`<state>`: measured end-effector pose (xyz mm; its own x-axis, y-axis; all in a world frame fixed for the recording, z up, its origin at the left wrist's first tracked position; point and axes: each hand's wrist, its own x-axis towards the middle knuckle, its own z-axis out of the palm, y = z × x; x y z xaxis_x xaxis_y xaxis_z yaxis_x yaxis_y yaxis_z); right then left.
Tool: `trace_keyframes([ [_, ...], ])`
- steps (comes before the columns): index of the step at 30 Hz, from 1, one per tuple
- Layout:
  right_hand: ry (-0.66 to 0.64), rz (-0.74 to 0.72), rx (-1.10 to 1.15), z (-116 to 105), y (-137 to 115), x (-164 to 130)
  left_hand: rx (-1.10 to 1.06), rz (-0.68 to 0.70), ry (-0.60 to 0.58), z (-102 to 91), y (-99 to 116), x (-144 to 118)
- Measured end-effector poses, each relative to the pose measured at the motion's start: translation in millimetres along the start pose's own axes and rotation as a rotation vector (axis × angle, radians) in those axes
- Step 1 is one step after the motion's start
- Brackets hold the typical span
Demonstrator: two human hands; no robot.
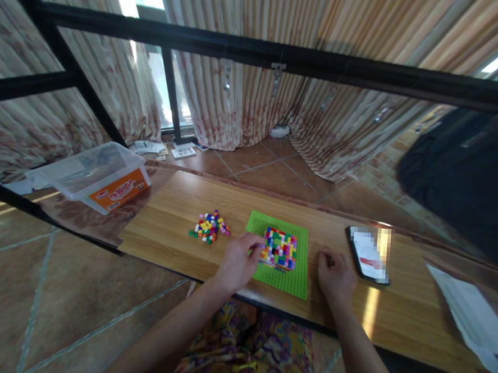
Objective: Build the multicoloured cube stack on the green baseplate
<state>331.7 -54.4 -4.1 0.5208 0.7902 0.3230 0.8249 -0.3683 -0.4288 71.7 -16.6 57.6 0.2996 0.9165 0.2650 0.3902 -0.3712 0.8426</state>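
A green baseplate (287, 282) lies on the wooden table (176, 204) in front of me. On it stands a square block of many-coloured small bricks (279, 248). My left hand (238, 262) rests at the plate's left edge, its fingertips touching the left side of the brick block. Whether it pinches a brick I cannot tell. My right hand (335, 275) lies on the table just right of the plate, fingers curled in, nothing visible in it. A small pile of loose coloured bricks (209, 227) sits on the table left of the plate.
A phone (368, 254) lies face up right of my right hand. White paper (472, 318) is at the far right. A clear plastic box (93, 174) with an orange label stands off the table's left end. Black metal bars (282, 56) cross above; curtains hang behind.
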Motion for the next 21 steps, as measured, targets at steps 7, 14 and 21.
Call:
trace_keyframes([
  [7,0.010,-0.016,0.020,0,0,0,0.099,0.090,-0.088,12.0,5,6],
  [14,-0.007,0.002,0.006,1,2,0,0.140,0.201,-0.129,21.9,-1,13],
  [21,0.010,-0.014,0.022,-2,-1,0,0.233,0.269,-0.119,24.7,-6,13],
])
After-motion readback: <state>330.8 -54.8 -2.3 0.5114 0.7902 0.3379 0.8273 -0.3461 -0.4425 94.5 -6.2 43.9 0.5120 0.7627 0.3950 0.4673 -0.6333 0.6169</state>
